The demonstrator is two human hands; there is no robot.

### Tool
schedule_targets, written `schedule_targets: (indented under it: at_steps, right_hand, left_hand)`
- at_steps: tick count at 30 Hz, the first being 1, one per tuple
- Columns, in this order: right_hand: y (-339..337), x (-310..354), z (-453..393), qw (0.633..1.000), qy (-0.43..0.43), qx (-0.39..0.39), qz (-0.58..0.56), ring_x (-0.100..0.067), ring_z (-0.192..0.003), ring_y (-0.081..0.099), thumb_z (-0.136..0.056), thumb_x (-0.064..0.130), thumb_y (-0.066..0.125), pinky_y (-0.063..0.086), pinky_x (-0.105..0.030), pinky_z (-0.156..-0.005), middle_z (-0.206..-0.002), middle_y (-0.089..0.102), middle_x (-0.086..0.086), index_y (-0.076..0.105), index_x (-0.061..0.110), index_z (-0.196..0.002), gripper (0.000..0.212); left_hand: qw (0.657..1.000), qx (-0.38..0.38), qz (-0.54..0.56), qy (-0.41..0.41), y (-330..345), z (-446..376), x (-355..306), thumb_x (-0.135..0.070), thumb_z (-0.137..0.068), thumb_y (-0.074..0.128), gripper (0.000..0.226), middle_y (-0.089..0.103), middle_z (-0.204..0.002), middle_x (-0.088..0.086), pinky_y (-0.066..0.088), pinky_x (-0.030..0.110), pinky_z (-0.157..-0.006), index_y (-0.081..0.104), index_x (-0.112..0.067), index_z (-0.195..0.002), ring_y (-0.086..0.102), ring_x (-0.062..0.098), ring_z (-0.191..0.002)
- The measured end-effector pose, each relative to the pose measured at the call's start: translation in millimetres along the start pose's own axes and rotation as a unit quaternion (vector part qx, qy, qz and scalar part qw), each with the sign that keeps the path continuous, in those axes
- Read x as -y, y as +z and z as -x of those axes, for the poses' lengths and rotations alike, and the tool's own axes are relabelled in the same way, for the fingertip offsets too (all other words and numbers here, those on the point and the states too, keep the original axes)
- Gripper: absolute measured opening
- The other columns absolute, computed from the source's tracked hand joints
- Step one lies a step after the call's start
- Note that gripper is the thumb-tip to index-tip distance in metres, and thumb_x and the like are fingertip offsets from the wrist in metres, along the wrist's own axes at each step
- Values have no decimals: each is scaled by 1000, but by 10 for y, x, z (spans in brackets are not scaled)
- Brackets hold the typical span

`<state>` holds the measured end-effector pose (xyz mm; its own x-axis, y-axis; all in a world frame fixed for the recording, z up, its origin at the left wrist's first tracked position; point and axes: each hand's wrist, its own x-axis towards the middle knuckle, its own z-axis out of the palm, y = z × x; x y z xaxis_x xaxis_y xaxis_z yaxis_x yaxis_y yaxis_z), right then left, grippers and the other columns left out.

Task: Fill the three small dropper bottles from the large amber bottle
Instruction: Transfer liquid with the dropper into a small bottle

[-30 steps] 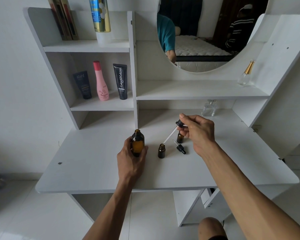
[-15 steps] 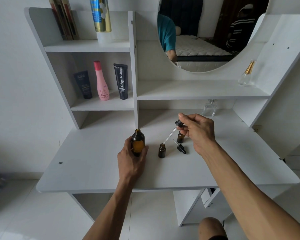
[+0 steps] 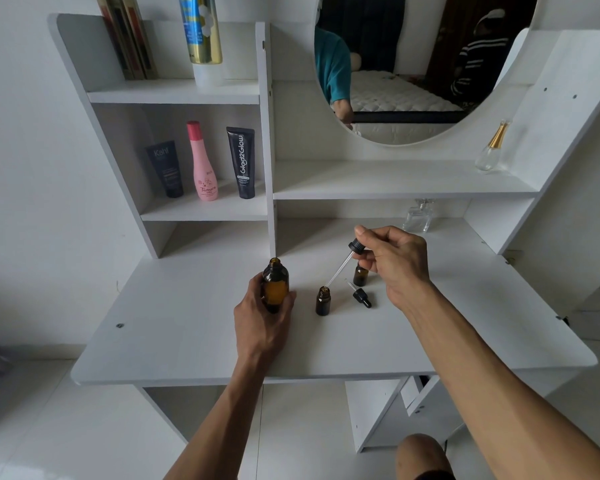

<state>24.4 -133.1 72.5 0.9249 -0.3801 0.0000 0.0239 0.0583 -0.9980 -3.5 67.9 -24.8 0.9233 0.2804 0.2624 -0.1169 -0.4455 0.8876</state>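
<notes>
White covers nearly everything I see: a white vanity with a flat tabletop (image 3: 187,341), side shelves, and a round mirror (image 3: 413,81) above. On the middle left shelf stand a dark tube (image 3: 165,168), a pink bottle (image 3: 203,162) and a black tube (image 3: 242,162). Higher up are some books (image 3: 129,36) and a tall blue and gold can (image 3: 201,29). A clear perfume bottle with a gold cap (image 3: 492,148) sits on the right shelf, and another clear glass bottle (image 3: 418,216) stands at the back of the tabletop.

My left hand (image 3: 260,317) wraps the large amber bottle (image 3: 275,285), fingers closed around its body. It stands upright on the tabletop with its mouth uncapped. My right hand (image 3: 392,261) pinches the black bulb of a dropper (image 3: 343,263), thumb and fingers clamped on the cap. The glass pipette slants down to the left, and its tip sits at the open mouth of a small dropper bottle (image 3: 323,301), which stands upright just right of the large one. I cannot tell whether the tip is inside the neck or only at the rim.

A second small bottle (image 3: 360,275) stands behind, partly hidden by my right hand. Between the two small bottles a loose dropper cap (image 3: 361,295) lies on its side on the tabletop. I can make out only these two small bottles from this view.
</notes>
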Motion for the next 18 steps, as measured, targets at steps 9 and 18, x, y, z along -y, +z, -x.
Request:
schedule_targets:
  at_steps: [9,18]
  right_hand:
    - [9,-3,-2,1000,-2,5,6,-25,-70,75,-82,25,83,55,-28,-60,-81,74,-13,70,10,-78,20]
    - [10,30,-3,1000,-21,13,18,-23,-69,74,-83,25,83,55,-29,-61,-83,75,-15,70,10,-78,20]
  left_hand:
    - [1000,0,2,6,-1,4,-19,-32,-83,77,44,65,-94,-10,36,-2,-62,60,-21,-122,60,11,-79]
    - [1000,0,2,4,0,1,-3,-34,-83,77,45,67,-95,-10,37,-2,-63,59,-23,-123,62,12,-81]
